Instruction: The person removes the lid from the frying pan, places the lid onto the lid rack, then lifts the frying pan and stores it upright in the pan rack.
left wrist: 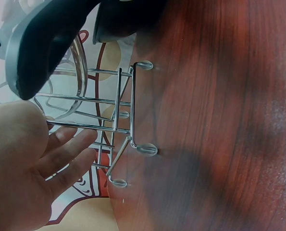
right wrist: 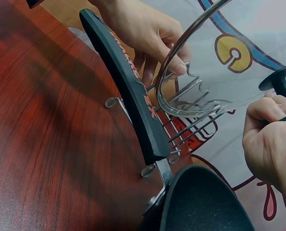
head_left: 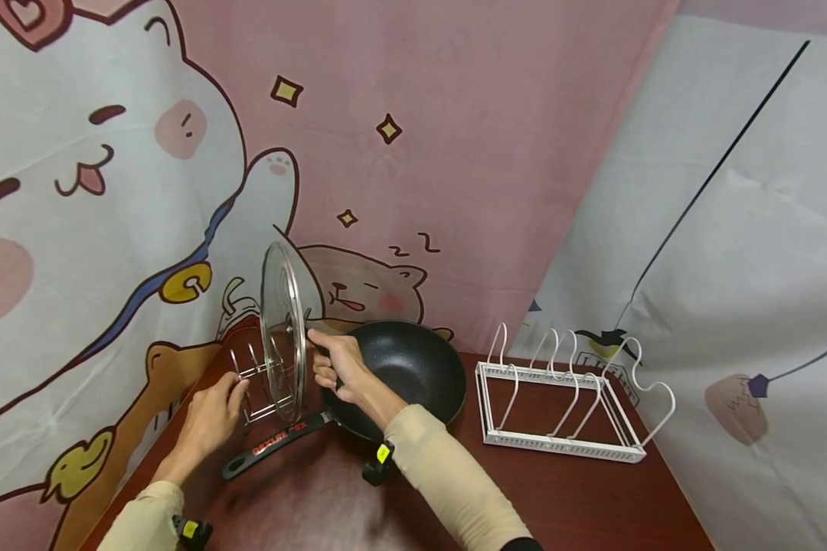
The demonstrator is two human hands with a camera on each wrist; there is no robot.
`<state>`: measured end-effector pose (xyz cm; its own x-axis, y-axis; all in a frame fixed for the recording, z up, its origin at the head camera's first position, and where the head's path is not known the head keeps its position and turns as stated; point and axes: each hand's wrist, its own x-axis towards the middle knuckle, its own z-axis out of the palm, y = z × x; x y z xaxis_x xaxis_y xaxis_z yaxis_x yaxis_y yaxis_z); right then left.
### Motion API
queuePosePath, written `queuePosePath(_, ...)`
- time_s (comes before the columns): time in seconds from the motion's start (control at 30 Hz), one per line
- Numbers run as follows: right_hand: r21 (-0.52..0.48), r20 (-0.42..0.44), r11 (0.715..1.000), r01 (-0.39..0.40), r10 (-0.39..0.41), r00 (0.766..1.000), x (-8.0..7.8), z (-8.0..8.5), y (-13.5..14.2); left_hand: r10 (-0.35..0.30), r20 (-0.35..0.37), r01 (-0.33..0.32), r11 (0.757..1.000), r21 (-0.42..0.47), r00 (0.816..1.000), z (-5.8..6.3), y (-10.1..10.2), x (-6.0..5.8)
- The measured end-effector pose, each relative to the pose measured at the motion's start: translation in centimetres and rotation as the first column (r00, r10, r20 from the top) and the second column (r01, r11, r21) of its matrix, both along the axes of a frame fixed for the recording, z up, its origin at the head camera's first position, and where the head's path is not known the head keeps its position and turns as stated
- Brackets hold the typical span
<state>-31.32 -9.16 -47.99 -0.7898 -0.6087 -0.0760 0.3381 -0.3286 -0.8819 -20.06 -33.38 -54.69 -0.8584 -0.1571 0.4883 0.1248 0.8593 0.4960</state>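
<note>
A glass pot lid with a metal rim stands nearly upright, its lower edge within a small metal wire rack. My right hand grips the lid's black knob from the right side. At the rack's left end, my left hand pinches a wire between thumb and fingers; in the left wrist view its fingers lie against the rack's wires. Below my right hand sits a black frying pan, its handle pointing left in front of the rack and partly hiding it.
A white rack with several curved dividers stands at the right of the dark red wooden table. Printed cloth hangs close behind and along both sides. The wire rack is near the left cloth.
</note>
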Motion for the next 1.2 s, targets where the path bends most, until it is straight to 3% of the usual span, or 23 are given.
queuePosePath(1.2, 0.052, 0.009, 0.998, 0.043, -0.044, 0.999, -0.5, -0.9, -1.6, -0.007, -0.006, 0.007, 1.000, 0.004, 1.000, 0.1, 0.3, -0.1)
